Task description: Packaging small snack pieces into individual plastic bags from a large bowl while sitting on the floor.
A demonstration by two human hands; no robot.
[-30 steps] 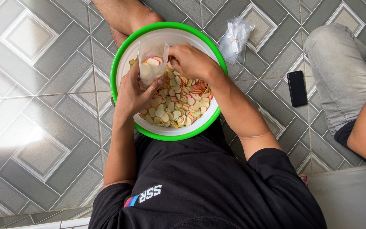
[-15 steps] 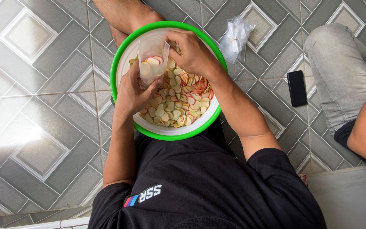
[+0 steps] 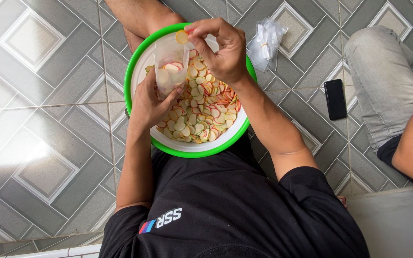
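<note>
You sit on a tiled floor (image 3: 39,143) with a green-rimmed bowl (image 3: 139,67) of thin round crackers (image 3: 201,110) in your lap. Your left hand (image 3: 151,102) has its grip closed around a small clear bag (image 3: 170,62), held upright over the bowl at about ten o'clock, its mouth open and a few crackers already inside. Your right hand (image 3: 221,50) pinches one yellow chip (image 3: 182,37) between thumb and forefinger, right over the bag's mouth at twelve o'clock. The step in hand appears to be filling the bag piece by piece; the drop calls for keeping the mouth wide. Spare bags (image 3: 266,40) lie at two o'clock, a phone (image 3: 335,99) at three, beside another person's knee (image 3: 383,62).
</note>
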